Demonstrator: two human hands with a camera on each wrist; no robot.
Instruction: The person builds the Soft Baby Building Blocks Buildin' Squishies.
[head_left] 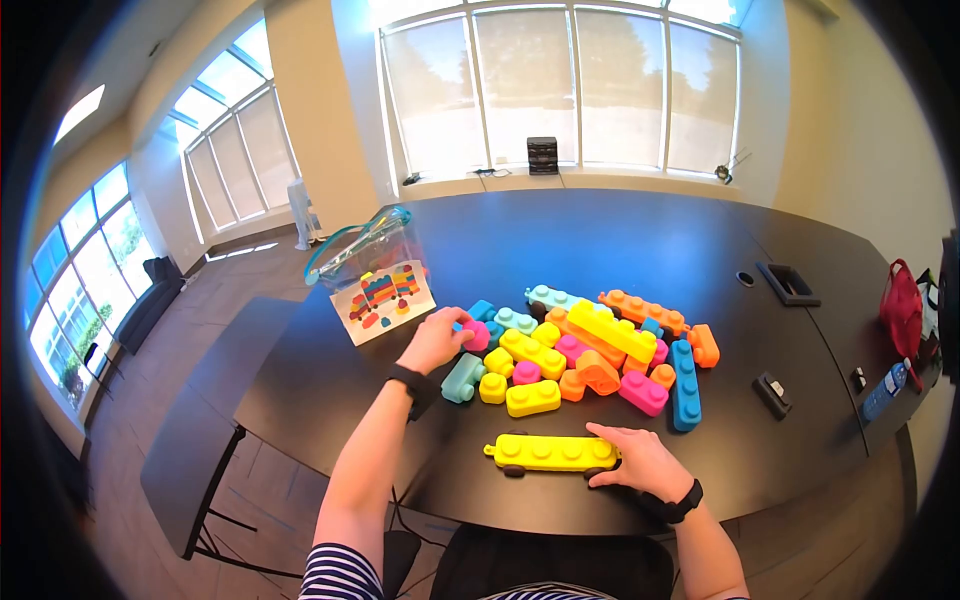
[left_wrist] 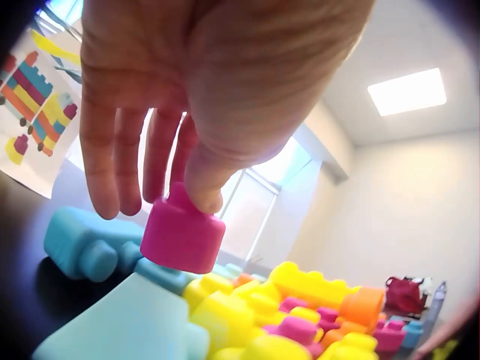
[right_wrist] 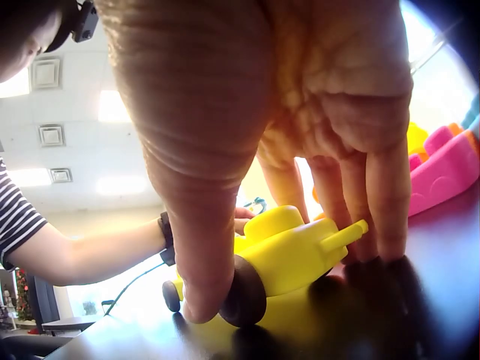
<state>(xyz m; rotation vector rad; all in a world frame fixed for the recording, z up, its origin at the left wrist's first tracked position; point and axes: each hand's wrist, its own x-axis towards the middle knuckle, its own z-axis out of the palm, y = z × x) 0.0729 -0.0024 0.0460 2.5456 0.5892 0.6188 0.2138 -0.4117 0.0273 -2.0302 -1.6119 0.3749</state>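
My left hand [head_left: 435, 341] pinches a small pink toy block [left_wrist: 182, 241] by its stud, between thumb and fingers. It is at the left end of the block pile, over teal blocks [left_wrist: 79, 244]. My right hand [head_left: 648, 462] holds the right end of a long yellow wheeled block base [head_left: 550, 453], which stands on its dark wheels near the table's front edge. In the right wrist view the thumb lies along the near wheel [right_wrist: 244, 294], and the fingers reach down past the far side of the base. A yellow block [head_left: 533, 398] lies just behind it.
A heap of colourful blocks [head_left: 597, 372] spreads across the table [head_left: 330, 420]. A clear bag [head_left: 375, 250] with a picture card [head_left: 384, 302] stands back left. To the right are a small dark object [head_left: 772, 395], a table socket opening [head_left: 789, 285] and a water bottle [head_left: 886, 390].
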